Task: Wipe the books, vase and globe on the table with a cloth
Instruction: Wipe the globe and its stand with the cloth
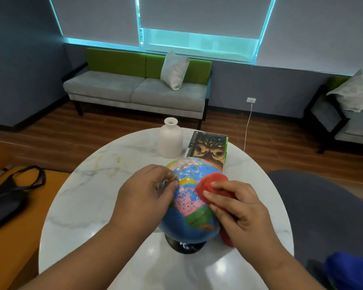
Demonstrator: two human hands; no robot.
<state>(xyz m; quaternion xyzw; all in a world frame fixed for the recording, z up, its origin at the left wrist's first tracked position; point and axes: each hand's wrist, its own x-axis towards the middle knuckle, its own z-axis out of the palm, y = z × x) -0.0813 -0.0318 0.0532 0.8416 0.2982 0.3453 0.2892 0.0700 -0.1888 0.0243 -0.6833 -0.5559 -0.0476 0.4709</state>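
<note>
A colourful globe (189, 208) on a black base stands in the middle of the round marble table (88, 206). My left hand (145, 195) grips the globe's left side, its fingers over the clear arc. My right hand (237, 208) presses a red cloth (210, 185) against the globe's upper right; a fold of the cloth hangs below my wrist. Behind the globe stand a white vase (170, 139) and a stack of books (208, 146) with a dark cover on top.
A black bag (11, 195) lies on an orange surface at the left. A dark grey chair (323, 210) sits to the right of the table, with something blue (352, 271) at the bottom right. A sofa (134, 91) stands under the window; a white cable (247, 126) hangs from a wall socket.
</note>
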